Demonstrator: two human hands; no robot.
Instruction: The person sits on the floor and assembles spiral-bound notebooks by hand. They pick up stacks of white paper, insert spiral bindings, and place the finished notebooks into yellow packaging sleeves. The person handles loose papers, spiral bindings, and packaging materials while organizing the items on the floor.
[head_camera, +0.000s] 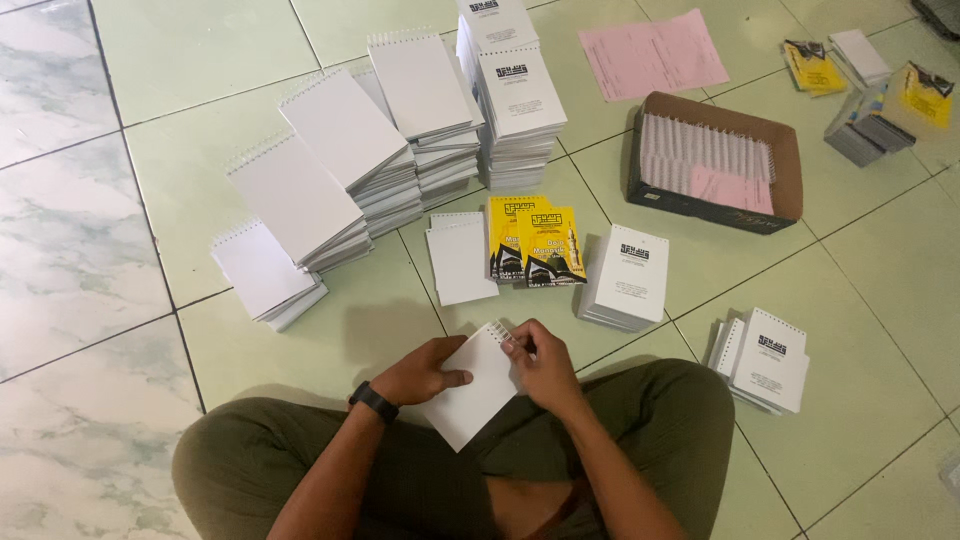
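Both hands grip the white notepad (472, 388), left hand (425, 372) holding its side, right hand (543, 362) pinching the spiral edge, so loose sheets could slip out of alignment.

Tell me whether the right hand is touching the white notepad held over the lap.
Touching. The head view shows the right hand with fingertips pinching the spiral edge of the white notepad, while the left hand grips its other side.

Left hand (425, 372) grips small white spiral-bound notepad (470, 392) over lap; right hand (543, 362) fingers at its wire coil. Yellow printed booklet covers (535, 242) lie ahead on pale green tiled floor (860, 330), beside stacks of white spiral notepads (340, 170).
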